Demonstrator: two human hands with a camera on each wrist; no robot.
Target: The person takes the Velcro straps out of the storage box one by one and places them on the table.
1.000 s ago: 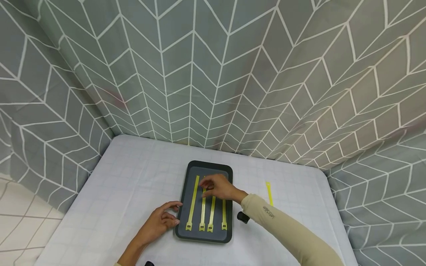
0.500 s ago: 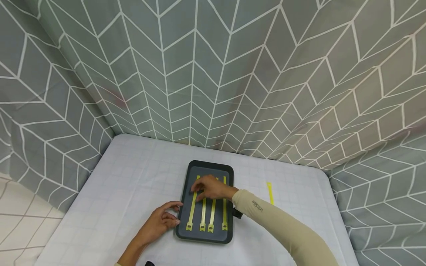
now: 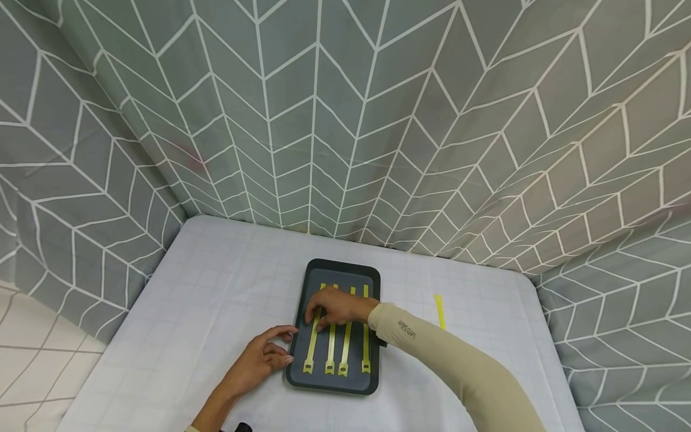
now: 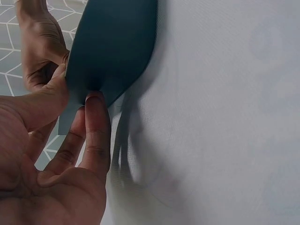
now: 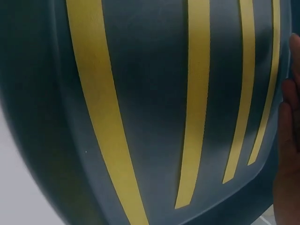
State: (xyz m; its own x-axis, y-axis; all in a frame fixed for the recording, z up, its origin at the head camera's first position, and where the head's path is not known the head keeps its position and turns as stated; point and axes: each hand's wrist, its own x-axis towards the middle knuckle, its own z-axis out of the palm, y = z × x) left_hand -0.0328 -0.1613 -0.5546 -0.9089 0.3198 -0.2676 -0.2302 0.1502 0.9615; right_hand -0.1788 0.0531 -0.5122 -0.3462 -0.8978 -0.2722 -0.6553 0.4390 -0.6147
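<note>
A dark grey tray (image 3: 332, 384) stands on the table in the head view. Several yellow hook-and-loop cable ties (image 3: 344, 354) lie lengthwise in it, their slotted heads toward the near end. At the tray's left side is my left hand (image 3: 264, 355); in the left wrist view its thumb and fingers (image 4: 96, 136) pinch the rim. My right hand (image 3: 337, 306) hovers over the upper left of the tray, fingers bent and thumb apart, by the leftmost tie (image 3: 311, 354). The right wrist view shows the ties (image 5: 199, 75) flat and side by side, with nothing gripped.
One more yellow tie (image 3: 439, 311) lies on the white tablecloth (image 3: 237, 282) to the right of the tray, partly behind the right sleeve (image 3: 432, 348). Grey patterned curtains (image 3: 335, 120) surround the table at the back and sides.
My right hand has moved left across the tray, from the second tie to the leftmost one. The left hand has stayed at the rim, and the ties lie as before.
</note>
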